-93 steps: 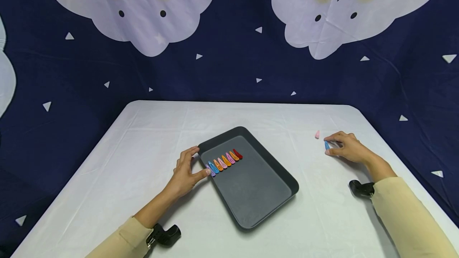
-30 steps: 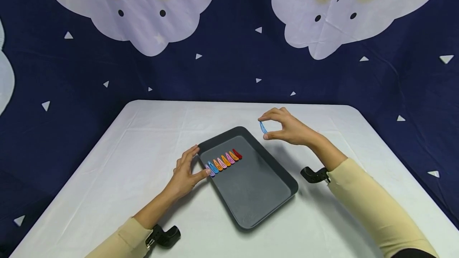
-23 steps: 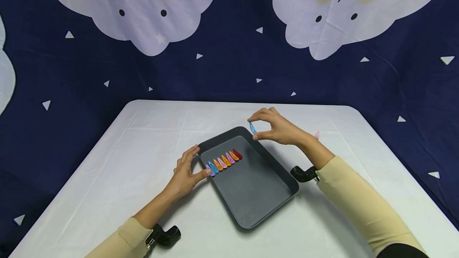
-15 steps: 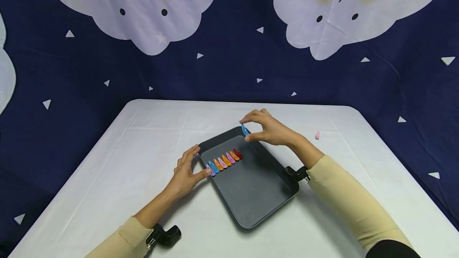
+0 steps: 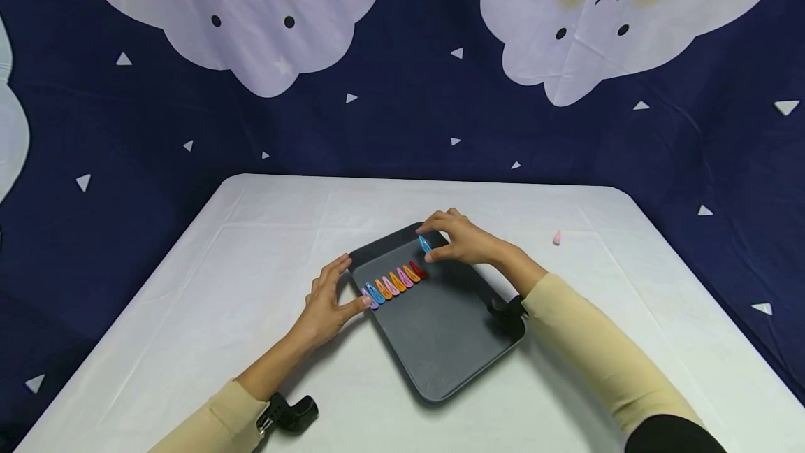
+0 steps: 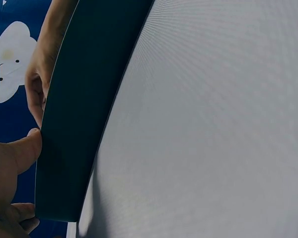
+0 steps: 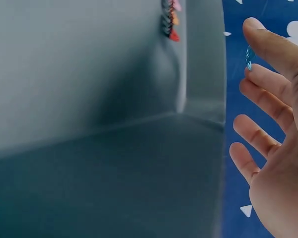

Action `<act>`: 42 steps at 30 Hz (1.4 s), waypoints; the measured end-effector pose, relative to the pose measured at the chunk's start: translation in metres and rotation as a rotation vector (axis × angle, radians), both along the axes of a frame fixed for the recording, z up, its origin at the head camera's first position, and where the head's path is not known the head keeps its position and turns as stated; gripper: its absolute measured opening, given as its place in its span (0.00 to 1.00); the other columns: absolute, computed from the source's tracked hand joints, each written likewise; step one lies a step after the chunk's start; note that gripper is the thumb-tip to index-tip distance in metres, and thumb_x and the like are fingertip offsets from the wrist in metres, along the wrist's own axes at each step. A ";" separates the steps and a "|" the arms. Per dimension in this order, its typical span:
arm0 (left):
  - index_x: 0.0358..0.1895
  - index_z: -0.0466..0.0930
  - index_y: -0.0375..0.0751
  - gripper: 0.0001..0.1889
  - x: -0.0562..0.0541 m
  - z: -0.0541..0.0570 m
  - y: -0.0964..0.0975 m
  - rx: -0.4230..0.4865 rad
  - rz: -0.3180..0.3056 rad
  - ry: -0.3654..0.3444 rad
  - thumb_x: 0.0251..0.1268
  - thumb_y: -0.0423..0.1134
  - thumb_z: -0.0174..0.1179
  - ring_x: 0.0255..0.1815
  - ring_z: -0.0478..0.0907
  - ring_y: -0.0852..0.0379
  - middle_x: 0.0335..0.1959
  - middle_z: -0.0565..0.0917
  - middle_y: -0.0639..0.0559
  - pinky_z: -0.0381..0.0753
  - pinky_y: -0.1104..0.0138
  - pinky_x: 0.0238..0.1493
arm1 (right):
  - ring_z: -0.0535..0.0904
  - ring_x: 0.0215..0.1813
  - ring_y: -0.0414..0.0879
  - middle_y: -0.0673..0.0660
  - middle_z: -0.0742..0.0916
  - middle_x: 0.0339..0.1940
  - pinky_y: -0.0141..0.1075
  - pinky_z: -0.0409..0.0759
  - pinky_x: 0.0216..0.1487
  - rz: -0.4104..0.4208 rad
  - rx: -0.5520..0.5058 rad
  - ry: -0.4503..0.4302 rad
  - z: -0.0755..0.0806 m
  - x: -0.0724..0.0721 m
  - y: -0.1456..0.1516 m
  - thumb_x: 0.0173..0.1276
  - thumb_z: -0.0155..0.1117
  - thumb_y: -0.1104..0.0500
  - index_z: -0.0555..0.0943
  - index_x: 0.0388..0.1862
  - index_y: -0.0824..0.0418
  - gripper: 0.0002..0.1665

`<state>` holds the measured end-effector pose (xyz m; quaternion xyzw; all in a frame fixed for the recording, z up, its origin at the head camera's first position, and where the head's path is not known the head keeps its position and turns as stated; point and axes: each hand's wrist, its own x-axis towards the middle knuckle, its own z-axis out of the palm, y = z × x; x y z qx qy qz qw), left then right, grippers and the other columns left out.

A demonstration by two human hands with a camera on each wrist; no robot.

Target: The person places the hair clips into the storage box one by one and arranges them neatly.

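My right hand (image 5: 462, 240) pinches a blue snap hair clip (image 5: 424, 243) between thumb and fingertips, over the far end of a dark grey tray (image 5: 440, 348). In the right wrist view the same blue clip (image 7: 249, 58) shows between thumb and index finger, the other fingers spread apart. A slanting row of colourful hair clips (image 5: 397, 281) lies in the tray, with a red clip (image 5: 417, 270) at its right end, just below the held one. My left hand (image 5: 323, 306) rests against the tray's left corner, thumb at the rim beside a purple clip, fingers extended.
A pink hair clip (image 5: 556, 238) lies on the white table (image 5: 264, 229), right of the tray. The tray has raised walls and sits at a slant. A dark blue cloth (image 5: 402, 131) with clouds hangs behind the table.
My right hand has picked the blue clip up from beside the pink clip, carried it left over the tray's rim and lowered it towards the row. The left hand and tray stay put.
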<state>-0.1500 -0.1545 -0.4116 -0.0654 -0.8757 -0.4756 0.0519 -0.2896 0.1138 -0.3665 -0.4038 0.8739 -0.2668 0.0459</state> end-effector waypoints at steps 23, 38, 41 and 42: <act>0.71 0.56 0.36 0.43 0.000 -0.001 0.001 0.005 0.000 -0.003 0.53 0.40 0.68 0.68 0.55 0.43 0.75 0.55 0.46 0.52 0.47 0.58 | 0.60 0.63 0.52 0.49 0.78 0.61 0.54 0.60 0.63 -0.040 0.096 -0.010 -0.023 0.002 -0.003 0.55 0.72 0.49 0.78 0.58 0.51 0.30; 0.71 0.56 0.36 0.43 0.000 -0.001 0.000 -0.010 0.004 0.003 0.53 0.41 0.69 0.67 0.56 0.43 0.74 0.56 0.47 0.53 0.48 0.56 | 0.63 0.60 0.50 0.51 0.75 0.64 0.51 0.66 0.61 0.004 0.185 -0.078 -0.032 -0.001 -0.001 0.58 0.70 0.48 0.76 0.61 0.49 0.31; 0.71 0.57 0.36 0.43 0.000 -0.002 0.000 -0.012 0.004 0.007 0.53 0.41 0.69 0.67 0.57 0.43 0.74 0.56 0.47 0.54 0.48 0.56 | 0.63 0.60 0.51 0.51 0.75 0.63 0.50 0.66 0.61 0.017 0.188 -0.067 -0.033 -0.001 -0.001 0.58 0.70 0.48 0.75 0.62 0.50 0.32; 0.71 0.57 0.36 0.43 0.000 -0.002 0.000 -0.013 0.005 0.008 0.53 0.41 0.69 0.66 0.57 0.43 0.74 0.56 0.46 0.54 0.48 0.56 | 0.63 0.60 0.51 0.52 0.75 0.63 0.50 0.66 0.61 0.021 0.190 -0.062 -0.033 -0.001 -0.001 0.58 0.69 0.48 0.76 0.62 0.50 0.32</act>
